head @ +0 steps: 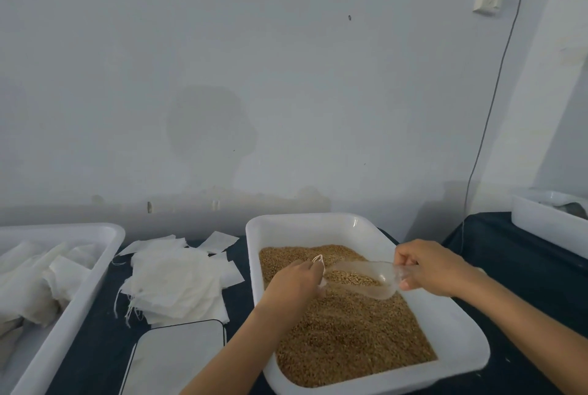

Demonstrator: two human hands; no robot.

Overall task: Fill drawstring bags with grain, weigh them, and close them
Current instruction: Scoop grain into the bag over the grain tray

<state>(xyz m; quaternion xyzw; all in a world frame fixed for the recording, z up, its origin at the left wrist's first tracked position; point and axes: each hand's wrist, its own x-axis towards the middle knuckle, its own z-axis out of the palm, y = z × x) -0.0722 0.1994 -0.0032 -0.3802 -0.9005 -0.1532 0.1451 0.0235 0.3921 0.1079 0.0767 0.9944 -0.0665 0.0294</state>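
A white tray (pixel 458 335) in front of me holds brown grain (pixel 350 331). My right hand (pixel 429 267) grips the handle of a clear plastic scoop (pixel 359 277) that carries some grain and hangs over the tray. The scoop's tip points at my left hand (pixel 294 283), which holds a small drawstring bag; only its string loop (pixel 319 259) shows above my fingers, the bag itself is hidden under the hand. A white scale (pixel 178 356) lies at the lower left of the tray.
A pile of empty white bags (pixel 175 280) lies left of the grain tray on the dark table. A second white tray (pixel 79 292) with bags stands at the far left. Another white tub (pixel 547 219) sits at the back right, below a wall socket and cable.
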